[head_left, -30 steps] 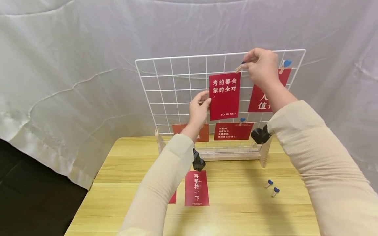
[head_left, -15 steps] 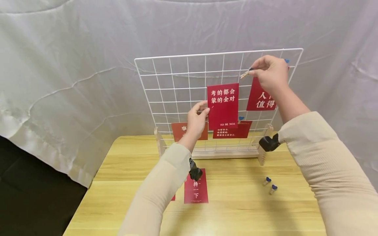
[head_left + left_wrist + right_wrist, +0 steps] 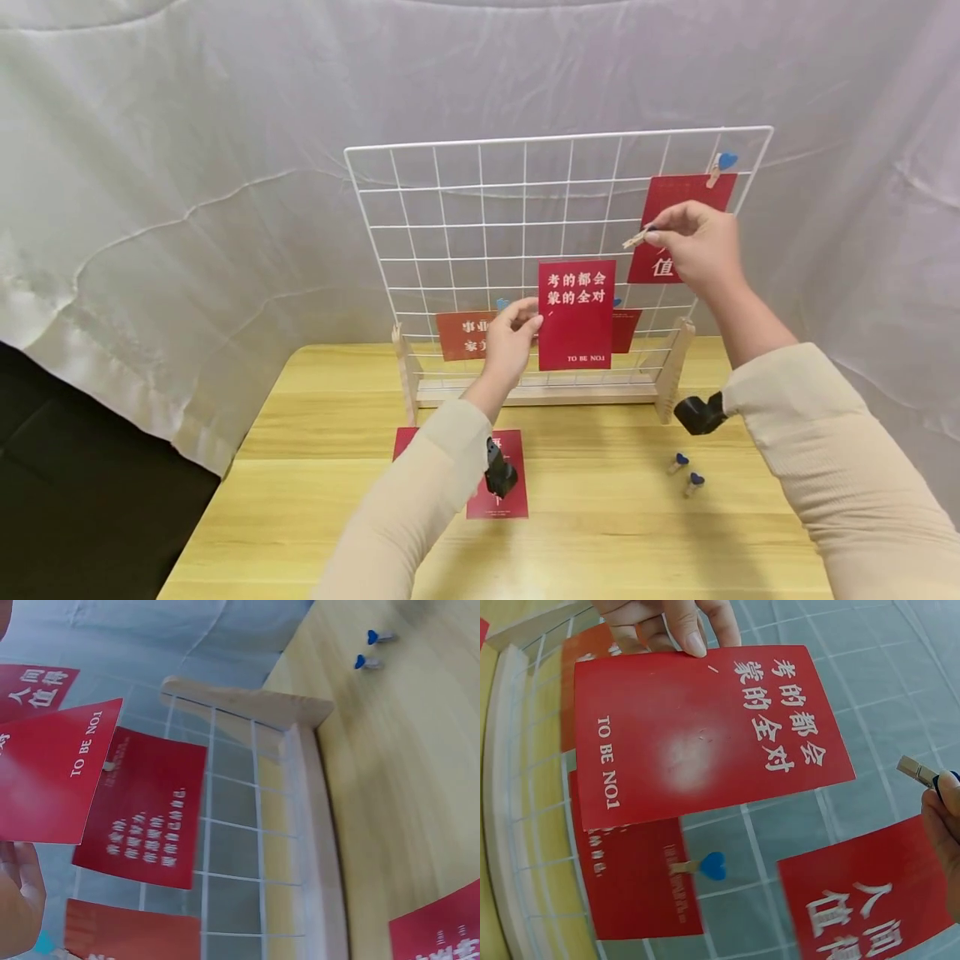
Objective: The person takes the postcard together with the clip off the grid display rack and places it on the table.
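A: Which step is this?

B: Card unclipped, I'd say. Left hand (image 3: 510,333) pinches the red card (image 3: 575,315) by its edge before the grid (image 3: 465,208); right hand (image 3: 693,242) pinches the wooden clip (image 3: 636,240).

A: Next?

B: Probably lowering both onto the counter (image 3: 600,533).

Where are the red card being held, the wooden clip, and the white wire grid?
red card (image 3: 575,315), head view, middle of its face
wooden clip (image 3: 636,240), head view, its wooden tip
white wire grid (image 3: 450,147), head view, top rim
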Demonstrator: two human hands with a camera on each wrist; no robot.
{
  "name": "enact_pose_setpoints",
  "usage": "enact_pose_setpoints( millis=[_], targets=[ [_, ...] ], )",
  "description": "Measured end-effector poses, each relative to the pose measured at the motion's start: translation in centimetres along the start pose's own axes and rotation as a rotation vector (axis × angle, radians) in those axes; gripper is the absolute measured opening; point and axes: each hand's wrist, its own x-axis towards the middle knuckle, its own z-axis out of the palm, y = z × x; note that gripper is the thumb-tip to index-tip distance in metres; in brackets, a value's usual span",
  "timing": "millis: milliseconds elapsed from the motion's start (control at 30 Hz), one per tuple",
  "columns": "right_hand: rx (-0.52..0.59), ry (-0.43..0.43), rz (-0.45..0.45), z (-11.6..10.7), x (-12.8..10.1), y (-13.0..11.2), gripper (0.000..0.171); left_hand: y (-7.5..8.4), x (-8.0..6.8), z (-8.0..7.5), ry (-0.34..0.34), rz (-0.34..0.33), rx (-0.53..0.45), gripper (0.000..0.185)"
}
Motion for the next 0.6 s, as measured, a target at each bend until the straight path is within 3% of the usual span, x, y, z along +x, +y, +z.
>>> enact_pose_setpoints(
  millis=[167, 300, 600],
  targets=[
    [-0.023, -0.003, -0.005, -0.3, -1.1, 1.8, 0.024, -1.0, -1.1, -0.1, -0.024, -0.036, 0.021, 0.025],
    [0.019, -0.016, -0.003, -0.5, -2.3, 3.4, 0.026, -2.3, -1.6, -0.2, -0.026, -0.048, 0.030, 0.025],
    [0.126, -0.008, 0.040, 0.2, -4.7, 7.9, 0.006, -4.9, -2.9, -0.7, -0.032, -0.095, 0.028, 0.025]
  ],
)
